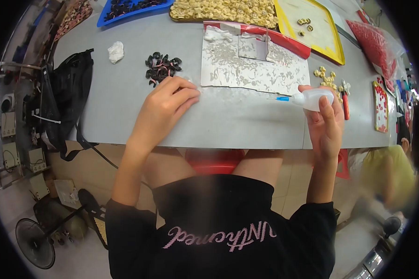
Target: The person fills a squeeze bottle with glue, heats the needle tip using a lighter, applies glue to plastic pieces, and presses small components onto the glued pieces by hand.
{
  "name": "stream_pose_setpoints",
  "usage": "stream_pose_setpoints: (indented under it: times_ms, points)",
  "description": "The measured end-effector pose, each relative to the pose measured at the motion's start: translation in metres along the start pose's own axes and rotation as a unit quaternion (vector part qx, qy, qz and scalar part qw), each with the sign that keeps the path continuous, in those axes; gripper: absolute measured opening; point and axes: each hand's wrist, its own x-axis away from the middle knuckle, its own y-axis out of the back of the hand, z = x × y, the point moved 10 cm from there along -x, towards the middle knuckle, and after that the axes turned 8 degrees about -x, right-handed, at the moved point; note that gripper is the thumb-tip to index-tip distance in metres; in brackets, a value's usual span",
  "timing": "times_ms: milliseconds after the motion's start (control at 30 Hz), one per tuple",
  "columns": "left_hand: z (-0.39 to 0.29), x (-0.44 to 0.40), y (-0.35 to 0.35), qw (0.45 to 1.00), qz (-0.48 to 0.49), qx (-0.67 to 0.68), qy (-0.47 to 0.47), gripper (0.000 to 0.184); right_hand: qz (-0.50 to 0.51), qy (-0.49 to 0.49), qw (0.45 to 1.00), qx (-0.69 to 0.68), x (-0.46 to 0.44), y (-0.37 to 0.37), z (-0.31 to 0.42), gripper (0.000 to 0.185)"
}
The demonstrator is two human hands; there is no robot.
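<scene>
A white squeeze bottle [313, 98] with a blue needle tip [282, 98] is held in my right hand [325, 122], its needle pointing left. My left hand [165, 108] rests palm down on the grey table, just below a pile of small black pieces [161, 68] with pink parts. Its fingers are bent and close together; whatever lies under the fingertips is hidden. Between and beyond the hands lies a white board [246, 69] smeared with grey, with a red strip along its far edge. Small cream-coloured pieces [327, 76] lie right of the board.
A blue tray [134, 17] of black pieces and a tray heaped with cream pieces [223, 11] stand at the back. Right of them is a yellow tray [333, 42]. A black bag [72, 88] sits at left, near crumpled tissue [116, 52]. Another person [388, 172] is at far right.
</scene>
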Motion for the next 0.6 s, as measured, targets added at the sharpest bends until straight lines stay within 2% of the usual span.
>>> stream_pose_setpoints:
  times_ms: [100, 233, 333, 533, 600]
  points:
    - [-0.002, -0.001, 0.002, 0.999, -0.012, -0.017, -0.027, 0.013, 0.011, -0.008, 0.999, -0.034, -0.007, 0.005, -0.009, 0.022]
    - [-0.005, -0.004, 0.001, 0.999, -0.024, -0.015, -0.041, 0.016, -0.025, -0.022, 0.997, -0.073, -0.017, 0.004, -0.015, 0.027]
    - [-0.005, -0.009, 0.002, 0.999, -0.025, 0.044, -0.003, 0.018, -0.011, -0.039, 0.995, -0.090, -0.027, 0.002, -0.016, 0.032]
    - [-0.016, -0.036, 0.006, 0.981, -0.053, 0.188, -0.015, 0.019, 0.028, -0.036, 0.990, -0.131, -0.061, -0.016, -0.003, 0.036]
    - [-0.021, -0.047, -0.002, 0.975, -0.035, 0.218, -0.007, 0.020, 0.032, -0.031, 0.986, -0.158, -0.074, -0.025, 0.002, 0.035]
